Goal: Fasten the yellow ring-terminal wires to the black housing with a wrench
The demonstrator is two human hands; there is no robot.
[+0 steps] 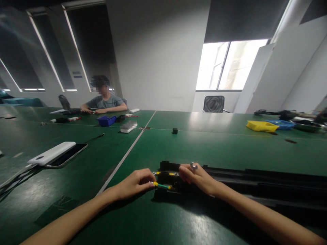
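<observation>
Now | left fingers (147,185) pinch wire (163,186) beyond housing (237,174) edge | right fingers (186,174) over housing, grip unclear | tabletop (143,221) alongside

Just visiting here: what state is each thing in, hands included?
Left hand: pinching one end of the green-yellow wire
Green-yellow wire: fairly straight, running toward the long black part
Right hand: bent over the long black part, its grip hidden
Long black part: lying on the table
Phone: face up, screen dark
Blind: partly lowered, window showing below
</observation>
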